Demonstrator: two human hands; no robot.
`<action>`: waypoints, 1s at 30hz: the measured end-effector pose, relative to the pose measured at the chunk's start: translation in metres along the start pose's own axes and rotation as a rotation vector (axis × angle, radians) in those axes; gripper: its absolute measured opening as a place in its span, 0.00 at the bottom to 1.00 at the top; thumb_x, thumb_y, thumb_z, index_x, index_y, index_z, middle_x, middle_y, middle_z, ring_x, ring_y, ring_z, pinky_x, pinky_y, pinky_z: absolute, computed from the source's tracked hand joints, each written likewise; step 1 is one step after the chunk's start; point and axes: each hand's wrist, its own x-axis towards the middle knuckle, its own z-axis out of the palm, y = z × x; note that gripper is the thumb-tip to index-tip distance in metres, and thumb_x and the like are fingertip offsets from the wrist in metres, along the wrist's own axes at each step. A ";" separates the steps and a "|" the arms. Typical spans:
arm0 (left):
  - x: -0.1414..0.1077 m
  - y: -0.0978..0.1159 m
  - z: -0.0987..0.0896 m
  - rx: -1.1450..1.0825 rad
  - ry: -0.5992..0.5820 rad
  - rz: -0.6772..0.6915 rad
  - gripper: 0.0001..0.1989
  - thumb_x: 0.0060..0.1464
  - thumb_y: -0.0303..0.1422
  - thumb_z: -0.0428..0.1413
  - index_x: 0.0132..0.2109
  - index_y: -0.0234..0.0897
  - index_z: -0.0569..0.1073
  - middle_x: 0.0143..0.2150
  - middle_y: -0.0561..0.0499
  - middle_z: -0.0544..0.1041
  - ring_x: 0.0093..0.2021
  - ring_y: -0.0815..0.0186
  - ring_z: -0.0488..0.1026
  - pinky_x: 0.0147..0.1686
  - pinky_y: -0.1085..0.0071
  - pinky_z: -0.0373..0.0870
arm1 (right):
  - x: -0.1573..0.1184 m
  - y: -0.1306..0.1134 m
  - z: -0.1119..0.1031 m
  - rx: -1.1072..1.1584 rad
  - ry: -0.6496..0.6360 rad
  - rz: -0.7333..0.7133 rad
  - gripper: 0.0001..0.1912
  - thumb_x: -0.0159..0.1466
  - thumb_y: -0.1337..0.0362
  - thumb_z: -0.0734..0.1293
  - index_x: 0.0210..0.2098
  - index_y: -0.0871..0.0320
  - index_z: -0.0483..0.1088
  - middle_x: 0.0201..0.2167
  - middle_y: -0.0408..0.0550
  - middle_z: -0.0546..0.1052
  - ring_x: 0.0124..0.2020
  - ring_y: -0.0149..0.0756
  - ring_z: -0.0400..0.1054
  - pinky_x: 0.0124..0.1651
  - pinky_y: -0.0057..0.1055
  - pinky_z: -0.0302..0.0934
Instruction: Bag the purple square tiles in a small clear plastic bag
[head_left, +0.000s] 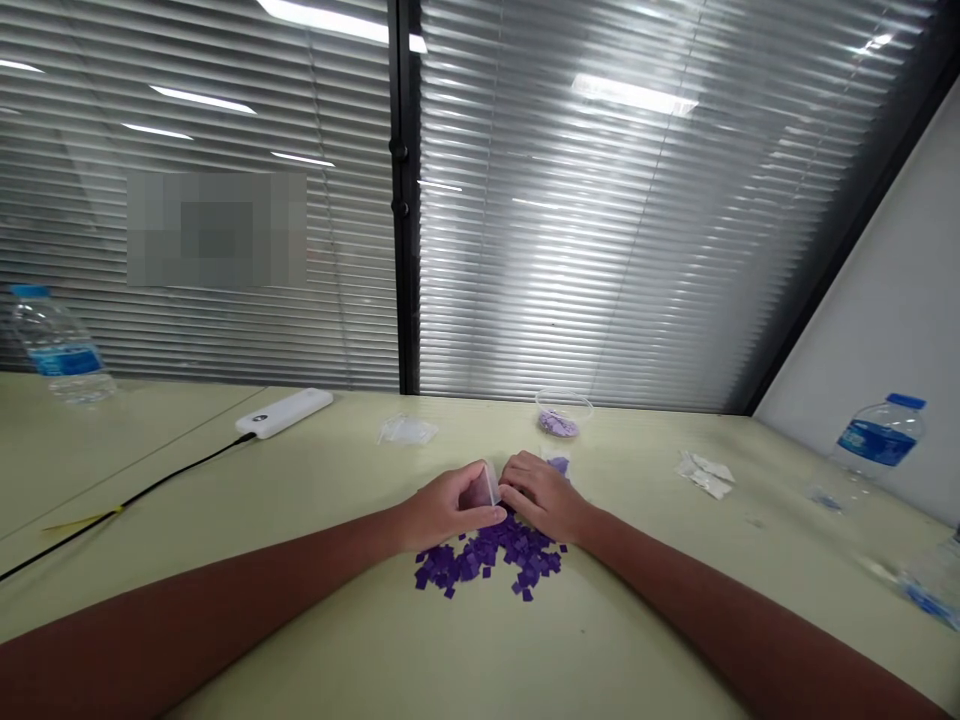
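My left hand (452,508) is wrapped round a small clear plastic box (491,484), which lies tilted with its opening toward the right. Against that opening rests my right hand (546,495), its fingers curled and pressed together; whatever they hold is hidden. Below both hands a loose pile of small dark purple square pieces (517,540) is spread over the table (420,660). Just behind the right hand, a lilac piece (557,465) shows in part.
Farther back stand a clear round tub (559,424) with lilac bits, clear plastic pieces (407,430) and a white power bank (285,412) with a black cable (172,470). White packets (705,474) lie right. Water bottles (64,350) stand at both sides, before window blinds (555,250).
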 end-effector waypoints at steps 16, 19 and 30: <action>-0.002 0.008 0.004 0.371 0.003 0.075 0.24 0.57 0.55 0.63 0.39 0.40 0.69 0.34 0.54 0.73 0.32 0.65 0.66 0.30 0.70 0.56 | -0.002 0.001 0.000 0.049 0.012 -0.036 0.16 0.77 0.55 0.61 0.36 0.56 0.69 0.34 0.46 0.72 0.38 0.36 0.64 0.42 0.37 0.57; -0.002 0.008 0.004 0.377 0.001 0.075 0.23 0.57 0.55 0.63 0.39 0.40 0.69 0.34 0.54 0.72 0.32 0.65 0.66 0.31 0.70 0.57 | -0.002 0.000 -0.001 0.071 0.014 -0.048 0.15 0.76 0.55 0.62 0.37 0.56 0.70 0.34 0.46 0.72 0.38 0.36 0.65 0.43 0.37 0.58; -0.003 0.009 0.004 0.428 -0.009 0.078 0.23 0.56 0.55 0.64 0.39 0.39 0.71 0.35 0.53 0.74 0.34 0.64 0.67 0.32 0.69 0.57 | -0.002 0.001 0.000 0.107 0.023 -0.059 0.12 0.73 0.55 0.65 0.38 0.56 0.72 0.35 0.47 0.72 0.39 0.38 0.66 0.44 0.38 0.59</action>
